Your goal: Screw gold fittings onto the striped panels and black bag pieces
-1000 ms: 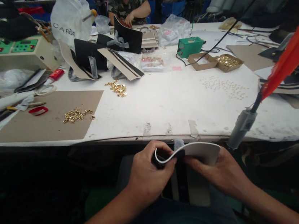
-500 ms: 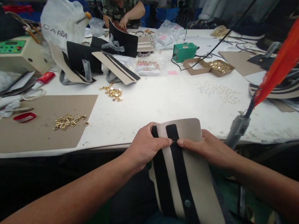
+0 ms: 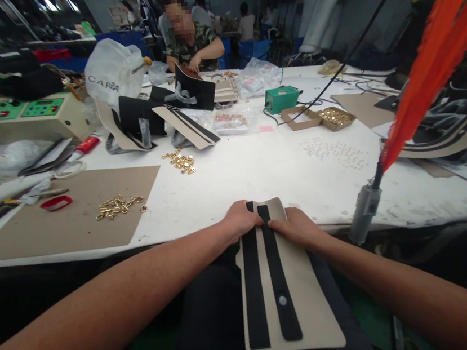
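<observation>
A beige panel with two black strips lies across my lap, its far end raised by the table's front edge. A round metal snap shows near the close end of one strip. My left hand grips the panel's far left edge, thumb on the black strip. From the right, my right hand clasps the other edge, its thumb pressed on the same strip close to the left thumb. The fingers under the panel are hidden.
On the white table are gold chain pieces, gold parts, a green box and a small carton of gold pieces. A grey tool with orange strips hangs at right. A person sits opposite.
The view has tilted up, showing more of the room. The panel's far end is now bent back more, and both hands still hold it, with their thumbs nearer each other.
</observation>
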### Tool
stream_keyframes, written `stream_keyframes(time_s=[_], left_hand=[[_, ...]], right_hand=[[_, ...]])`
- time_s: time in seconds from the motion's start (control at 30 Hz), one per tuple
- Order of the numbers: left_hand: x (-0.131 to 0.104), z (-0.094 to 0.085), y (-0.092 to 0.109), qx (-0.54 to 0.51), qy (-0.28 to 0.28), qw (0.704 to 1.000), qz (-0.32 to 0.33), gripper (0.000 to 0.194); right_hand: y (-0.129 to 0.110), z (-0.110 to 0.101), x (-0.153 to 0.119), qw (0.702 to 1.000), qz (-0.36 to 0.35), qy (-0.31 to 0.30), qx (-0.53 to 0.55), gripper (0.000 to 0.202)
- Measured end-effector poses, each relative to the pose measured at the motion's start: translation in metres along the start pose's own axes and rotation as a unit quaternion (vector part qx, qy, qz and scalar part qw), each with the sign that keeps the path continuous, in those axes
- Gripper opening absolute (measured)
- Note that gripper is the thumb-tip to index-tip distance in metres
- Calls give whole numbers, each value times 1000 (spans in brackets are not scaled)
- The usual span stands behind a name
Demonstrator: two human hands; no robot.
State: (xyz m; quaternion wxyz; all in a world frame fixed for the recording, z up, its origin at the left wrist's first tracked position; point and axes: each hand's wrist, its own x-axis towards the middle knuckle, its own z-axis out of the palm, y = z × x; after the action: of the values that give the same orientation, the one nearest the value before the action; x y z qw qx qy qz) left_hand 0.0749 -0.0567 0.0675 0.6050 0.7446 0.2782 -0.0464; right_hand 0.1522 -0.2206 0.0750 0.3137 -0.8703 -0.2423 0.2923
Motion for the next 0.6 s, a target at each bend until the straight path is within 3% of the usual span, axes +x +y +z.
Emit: stream_keyframes(time_s=[0.17, 0.27, 0.33, 0.37, 0.47, 0.5, 0.6], left_hand=[[6, -3, 1, 111, 15, 994, 12, 26], [-3, -7, 2, 191, 81, 976, 67, 58], [-13, -9, -1, 241, 126, 952, 141, 74], [-17, -9, -5, 268, 138, 934, 193, 73], [-20, -7, -23, 344, 126, 866, 340, 46], [-19, -5, -29, 354, 117, 857, 357, 39], [-13, -1, -43, 338, 119, 866, 350, 30]], right_hand=[[2, 5, 6, 1000, 18, 18, -9, 26], [3, 6, 8, 999, 11, 30, 4, 27], [4, 6, 10, 999, 2, 30, 14, 26], [4, 6, 11, 999, -4, 30, 19, 25], [5, 7, 14, 999, -21, 34, 29, 22], [5, 8, 15, 999, -25, 34, 32, 20], [6, 8, 15, 998, -36, 31, 41, 16]])
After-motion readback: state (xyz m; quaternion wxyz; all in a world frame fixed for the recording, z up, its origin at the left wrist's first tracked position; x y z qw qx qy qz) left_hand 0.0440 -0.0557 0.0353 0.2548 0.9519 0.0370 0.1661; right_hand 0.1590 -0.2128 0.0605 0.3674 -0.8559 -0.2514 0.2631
